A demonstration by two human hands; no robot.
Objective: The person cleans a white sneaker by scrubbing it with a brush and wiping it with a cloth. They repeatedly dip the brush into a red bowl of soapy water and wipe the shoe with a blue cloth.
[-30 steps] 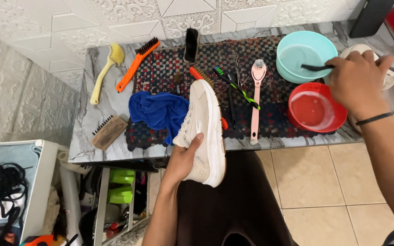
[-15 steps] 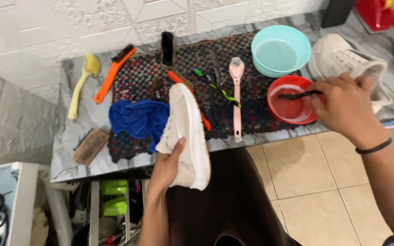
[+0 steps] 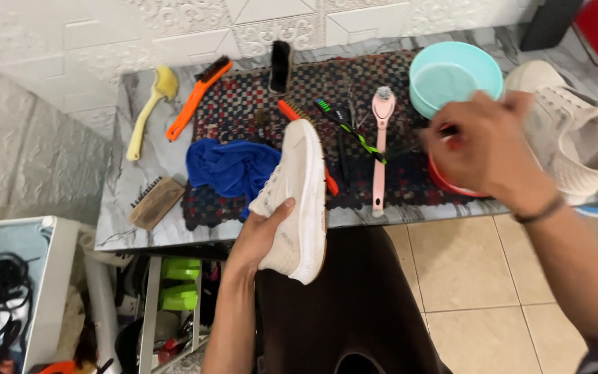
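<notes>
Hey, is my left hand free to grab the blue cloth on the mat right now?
Probably not as things stand: the left hand is wrapped around the white shoe, which also lies partly over the blue cloth. The cloth is close, but the shoe would need putting down first.

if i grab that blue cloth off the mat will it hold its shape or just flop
The blue cloth lies crumpled in soft folds, so it will probably flop and drape. It looks thin, so likely light. One edge sits against the white shoe in the left hand, so it might drag on that.
</notes>
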